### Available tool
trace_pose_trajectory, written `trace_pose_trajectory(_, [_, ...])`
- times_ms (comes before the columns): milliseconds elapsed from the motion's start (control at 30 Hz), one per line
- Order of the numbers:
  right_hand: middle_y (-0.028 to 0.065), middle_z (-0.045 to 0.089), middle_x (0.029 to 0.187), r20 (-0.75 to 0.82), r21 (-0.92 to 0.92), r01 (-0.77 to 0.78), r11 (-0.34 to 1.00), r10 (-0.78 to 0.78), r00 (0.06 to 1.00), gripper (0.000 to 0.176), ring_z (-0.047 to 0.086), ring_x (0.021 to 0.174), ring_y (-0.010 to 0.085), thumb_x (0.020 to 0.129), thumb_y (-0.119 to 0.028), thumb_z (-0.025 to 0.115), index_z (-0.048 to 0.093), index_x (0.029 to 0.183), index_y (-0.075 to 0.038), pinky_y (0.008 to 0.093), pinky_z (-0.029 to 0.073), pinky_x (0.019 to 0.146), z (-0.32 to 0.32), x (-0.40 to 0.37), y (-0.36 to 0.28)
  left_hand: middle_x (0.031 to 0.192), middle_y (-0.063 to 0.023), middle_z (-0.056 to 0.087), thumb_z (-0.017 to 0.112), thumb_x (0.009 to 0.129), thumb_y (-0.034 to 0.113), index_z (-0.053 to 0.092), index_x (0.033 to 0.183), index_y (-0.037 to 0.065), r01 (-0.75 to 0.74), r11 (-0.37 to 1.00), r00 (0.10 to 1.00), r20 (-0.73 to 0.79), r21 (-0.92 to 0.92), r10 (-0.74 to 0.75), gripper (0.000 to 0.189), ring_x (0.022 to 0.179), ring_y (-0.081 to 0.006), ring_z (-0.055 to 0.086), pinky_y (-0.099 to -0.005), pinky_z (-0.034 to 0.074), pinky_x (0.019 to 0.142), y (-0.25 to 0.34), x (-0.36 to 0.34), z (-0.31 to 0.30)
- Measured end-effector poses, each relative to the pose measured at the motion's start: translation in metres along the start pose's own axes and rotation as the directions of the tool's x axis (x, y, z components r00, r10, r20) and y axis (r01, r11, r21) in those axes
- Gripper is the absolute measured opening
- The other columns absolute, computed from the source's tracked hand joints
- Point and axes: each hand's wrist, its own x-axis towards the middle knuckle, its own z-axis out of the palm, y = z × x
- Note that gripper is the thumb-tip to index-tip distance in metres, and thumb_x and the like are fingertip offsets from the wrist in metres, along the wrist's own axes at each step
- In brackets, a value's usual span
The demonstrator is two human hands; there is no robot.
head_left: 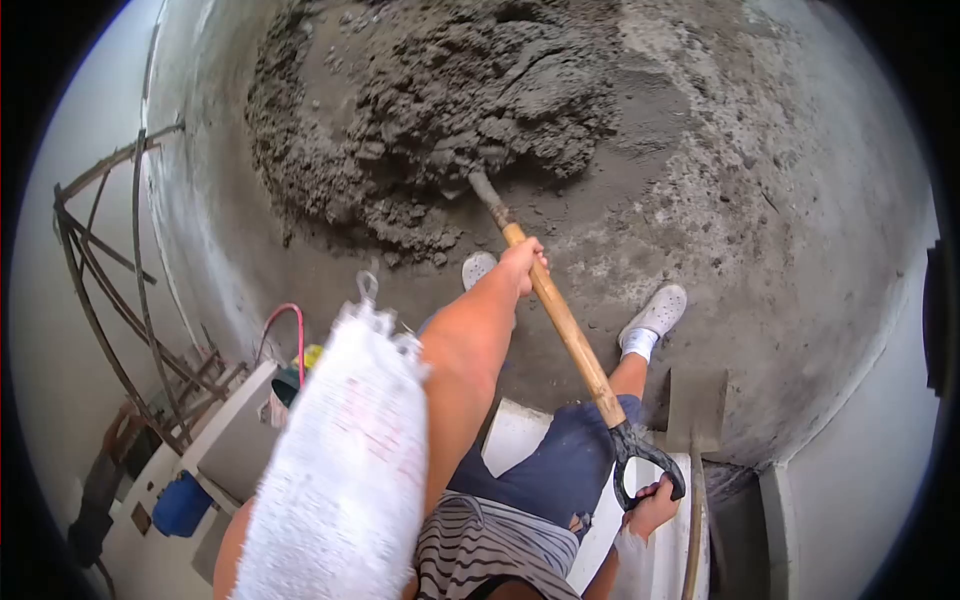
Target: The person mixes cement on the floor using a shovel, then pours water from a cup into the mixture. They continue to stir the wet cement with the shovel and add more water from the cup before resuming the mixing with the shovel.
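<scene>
A shovel (570,325) slants across the middle of the head view, its blade end sunk into a mound of wet grey mortar (470,95) and hidden there. My left hand (525,265) is closed around the upper part of the wooden shaft, nearer the mound. Lower right, my right hand (652,508) grips the black D-shaped handle (622,470) at the other end. A white, frayed cloth (340,470) lies along my left arm. The mound spreads over the rough grey floor in front of my feet.
My light clogs (657,310) stand on the floor below the mound. Another flat-bladed tool (697,405) with a wooden handle lies to the right. On the left are a wooden frame (140,270), a pink hose (287,310) and a blue container (182,504).
</scene>
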Motion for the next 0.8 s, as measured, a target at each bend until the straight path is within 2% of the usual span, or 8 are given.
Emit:
trace_pose_trajectory(367, [0.0018,0.046,0.055,-0.033,-0.110,-0.031,0.993,0.028,0.999,0.010,0.042,0.040,0.0098,0.084,-0.009,0.053,0.056,0.079,-0.001,0.0245,0.036,0.037,-0.084,0.065,-0.012,0.065,-0.0045,0.049,0.056,0.079,0.009,0.048,0.078,0.008,-0.013,1.000,0.995,-0.096,0.000,0.013,0.008,0.055,-0.0170,0.052,-0.0363,0.047,0.054,-0.072,-0.064,0.032])
trace_pose_trajectory(500, [0.0020,0.042,0.050,0.058,-0.141,-0.181,0.973,0.191,0.980,0.019,0.040,0.037,0.0118,0.083,-0.019,0.055,0.049,0.070,-0.007,0.0271,0.034,0.034,-0.099,0.099,-0.039,0.071,-0.0081,0.053,0.061,0.075,0.011,0.052,0.081,0.003,-0.062,0.996,0.969,-0.236,0.061,0.074,0.014,0.061,-0.0181,0.056,-0.0355,0.048,0.055,-0.076,-0.092,0.051])
trace_pose_trajectory(567, [0.0025,0.042,0.050,0.158,-0.263,-0.458,0.849,0.506,0.848,0.022,0.041,0.036,0.0142,0.083,-0.022,0.057,0.046,0.068,-0.009,0.0284,0.036,0.034,-0.099,0.118,-0.054,0.072,-0.0091,0.055,0.063,0.074,0.012,0.053,0.083,0.000,-0.098,0.987,0.942,-0.306,0.128,0.134,0.018,0.064,-0.0190,0.057,-0.0360,0.048,0.055,-0.070,-0.111,0.061])
trace_pose_trajectory(633, [0.0036,0.052,0.060,0.331,-0.347,-0.597,0.723,0.690,0.644,0.019,0.049,0.045,0.0176,0.082,-0.023,0.060,0.052,0.073,-0.009,0.0325,0.044,0.042,-0.103,0.141,-0.068,0.080,-0.0104,0.056,0.067,0.075,0.011,0.052,0.091,0.000,-0.200,0.884,0.844,-0.383,0.423,0.375,0.024,0.068,-0.0206,0.058,-0.0386,0.051,0.062,-0.053,-0.135,0.066])
trace_pose_trajectory(700, [0.0047,0.062,0.077,0.348,-0.340,-0.509,0.791,0.609,0.713,0.019,0.059,0.063,0.0178,0.084,-0.022,0.060,0.061,0.090,-0.004,0.0327,0.051,0.059,-0.081,0.109,-0.127,0.086,-0.0109,0.056,0.070,0.075,0.014,0.051,0.089,0.000,-0.364,0.828,0.763,-0.374,0.426,0.527,0.028,0.072,-0.0207,0.057,-0.0386,0.052,0.062,-0.024,-0.179,0.091])
trace_pose_trajectory(733, [0.0072,0.066,0.092,0.442,-0.257,-0.432,0.865,0.502,0.743,0.029,0.063,0.083,0.0188,0.086,-0.025,0.060,0.063,0.104,-0.001,0.0317,0.052,0.077,-0.082,0.115,-0.126,0.083,-0.0103,0.056,0.068,0.076,0.014,0.051,0.088,0.001,-0.469,0.815,0.768,-0.298,0.340,0.566,0.025,0.069,-0.0205,0.057,-0.0376,0.052,0.060,-0.011,-0.177,0.093])
trace_pose_trajectory(767, [0.0098,0.066,0.095,0.644,-0.167,-0.309,0.936,0.341,0.685,0.038,0.064,0.091,0.0205,0.088,-0.034,0.059,0.062,0.104,0.000,0.0321,0.051,0.084,-0.086,0.120,-0.131,0.080,-0.0097,0.055,0.067,0.077,0.013,0.051,0.086,0.001,-0.557,0.794,0.765,-0.222,0.243,0.605,0.022,0.066,-0.0203,0.056,-0.0367,0.051,0.058,-0.003,-0.174,0.096])
trace_pose_trajectory(800, [0.0125,0.066,0.093,0.672,0.053,-0.101,0.993,0.040,0.739,0.053,0.065,0.086,0.0224,0.089,-0.047,0.056,0.058,0.107,0.002,0.0303,0.052,0.078,-0.049,0.061,-0.198,0.080,-0.0097,0.055,0.067,0.077,0.013,0.051,0.086,0.001,-0.560,0.795,0.763,-0.228,0.233,0.605,0.022,0.066,-0.0203,0.056,-0.0367,0.051,0.058,0.006,-0.176,0.104])
